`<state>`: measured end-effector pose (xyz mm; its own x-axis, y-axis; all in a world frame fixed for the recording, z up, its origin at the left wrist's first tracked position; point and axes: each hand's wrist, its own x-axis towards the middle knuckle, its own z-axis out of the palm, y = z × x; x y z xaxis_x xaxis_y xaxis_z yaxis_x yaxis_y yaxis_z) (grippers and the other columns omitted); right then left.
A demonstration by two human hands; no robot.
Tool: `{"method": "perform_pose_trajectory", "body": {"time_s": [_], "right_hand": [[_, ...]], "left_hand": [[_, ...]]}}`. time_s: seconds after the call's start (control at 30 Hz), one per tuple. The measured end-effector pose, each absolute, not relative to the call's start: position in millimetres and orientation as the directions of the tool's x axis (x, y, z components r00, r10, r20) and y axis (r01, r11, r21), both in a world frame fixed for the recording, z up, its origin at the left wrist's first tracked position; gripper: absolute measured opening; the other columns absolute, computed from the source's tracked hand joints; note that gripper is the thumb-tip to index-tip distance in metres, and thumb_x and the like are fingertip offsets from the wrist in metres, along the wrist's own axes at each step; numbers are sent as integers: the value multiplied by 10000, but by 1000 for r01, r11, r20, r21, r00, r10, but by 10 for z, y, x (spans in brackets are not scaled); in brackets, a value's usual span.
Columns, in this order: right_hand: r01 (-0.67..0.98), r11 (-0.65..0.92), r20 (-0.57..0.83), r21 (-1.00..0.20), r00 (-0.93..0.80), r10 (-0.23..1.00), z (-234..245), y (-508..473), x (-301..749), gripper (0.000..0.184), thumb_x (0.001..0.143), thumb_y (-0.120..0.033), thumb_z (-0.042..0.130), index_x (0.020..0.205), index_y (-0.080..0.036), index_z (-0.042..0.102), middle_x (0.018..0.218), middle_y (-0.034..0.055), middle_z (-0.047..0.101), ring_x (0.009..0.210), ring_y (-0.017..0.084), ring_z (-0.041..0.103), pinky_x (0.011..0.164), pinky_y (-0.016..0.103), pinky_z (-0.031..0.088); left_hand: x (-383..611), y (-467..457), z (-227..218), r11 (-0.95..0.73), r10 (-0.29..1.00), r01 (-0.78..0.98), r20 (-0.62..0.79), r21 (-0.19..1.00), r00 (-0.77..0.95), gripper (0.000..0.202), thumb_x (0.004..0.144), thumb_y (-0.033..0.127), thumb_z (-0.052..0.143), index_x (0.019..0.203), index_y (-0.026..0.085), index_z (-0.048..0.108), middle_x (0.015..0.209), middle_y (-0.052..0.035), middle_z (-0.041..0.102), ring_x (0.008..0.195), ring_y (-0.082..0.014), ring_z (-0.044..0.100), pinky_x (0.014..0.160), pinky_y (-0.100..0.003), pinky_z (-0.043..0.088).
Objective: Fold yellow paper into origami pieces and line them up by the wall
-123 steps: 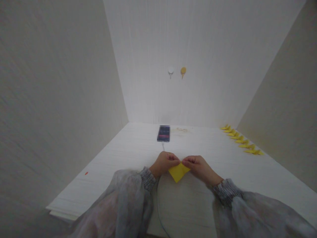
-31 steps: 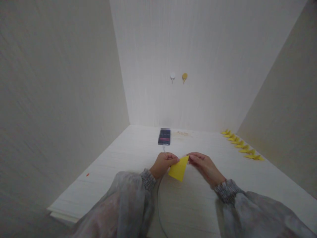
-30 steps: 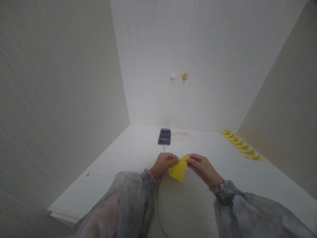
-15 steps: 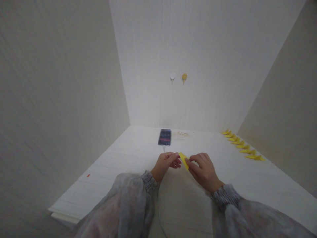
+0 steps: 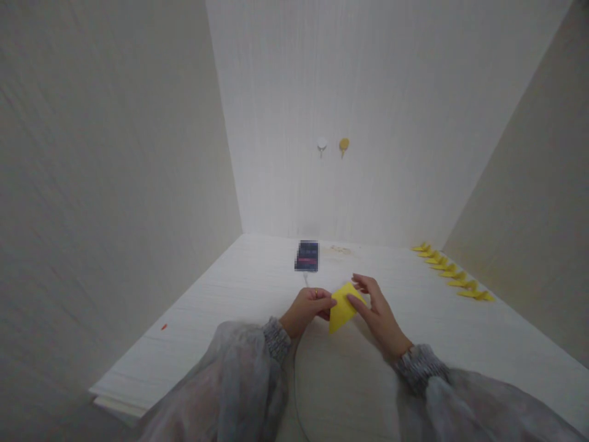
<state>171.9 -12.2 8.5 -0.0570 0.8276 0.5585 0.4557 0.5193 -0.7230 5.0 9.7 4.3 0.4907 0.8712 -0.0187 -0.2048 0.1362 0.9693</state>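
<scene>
Between my two hands, above the white table, is a piece of folded yellow paper (image 5: 342,311), tilted with one broad face towards me. My left hand (image 5: 307,308) pinches its left edge between thumb and fingers. On the paper's right side, the thumb of my right hand (image 5: 378,319) presses against the face. The fingers of that hand reach up past the upper right edge, slightly apart, and their tips are partly hidden behind the sheet. Along the right side of the table stands a row of several folded yellow paper figures (image 5: 453,274).
A phone (image 5: 307,255) lies near the back wall, its cable (image 5: 295,368) running towards me between my arms. A white hook (image 5: 321,145) and a yellow hook (image 5: 343,145) are on the wall. A small red scrap (image 5: 164,327) lies at left. Walls enclose three sides.
The yellow paper has turned from nearly edge-on to show a broad face. My right hand has shifted its hold, its fingers lifting and opening somewhat. My left hand stays almost in place.
</scene>
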Motion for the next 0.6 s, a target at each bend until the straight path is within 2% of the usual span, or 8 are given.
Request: {"method": "perform_pose_trajectory", "body": {"time_s": [0.07,0.13,0.2,0.33,0.4,0.6], "right_hand": [[216,337,335,-916,-48,941,12,-74,1712,342,747,-395,482,1026,-199,457,888,66,572,789,182,551,688,318,445],[77,196,182,-978,-154,971,-23,-61,1699,278,730,-398,506,902,-180,510,776,44,601,676,163,568,612,285,453],[26,140,133,-990,-195,972,-14,-79,1687,236,699,-381,552,801,-169,536,692,26,604,612,150,566,571,268,450],[54,151,144,-987,-119,982,56,-137,1679,228,658,-384,587,732,-170,562,602,4,588,508,129,532,468,249,436],[94,181,173,-979,-96,980,74,-151,1686,228,664,-392,577,727,-173,578,600,3,591,498,129,526,465,256,442],[344,389,367,-854,-131,921,77,-156,1737,170,717,-335,539,749,-193,627,735,30,633,699,167,569,649,274,449]], "left_hand": [[54,98,13,147,861,-174,-40,974,506,233,582,306,635,661,95,575,640,-37,615,545,-110,564,566,-252,445],[55,102,-16,160,857,-133,-71,978,510,240,578,306,636,677,93,586,624,-39,615,531,-109,561,550,-250,443],[53,107,-33,170,855,-99,-97,981,510,253,584,310,630,701,89,598,631,-50,621,530,-113,564,542,-251,443],[43,105,-21,176,856,-75,-115,981,504,266,609,325,606,739,92,614,649,-60,632,535,-117,570,531,-244,441],[40,95,0,178,852,-86,-110,980,512,258,629,333,584,729,98,615,642,-57,633,537,-115,571,527,-235,441],[45,83,26,186,863,-106,-111,977,493,236,656,328,543,652,98,595,588,-43,614,491,-99,550,487,-211,430]]}}
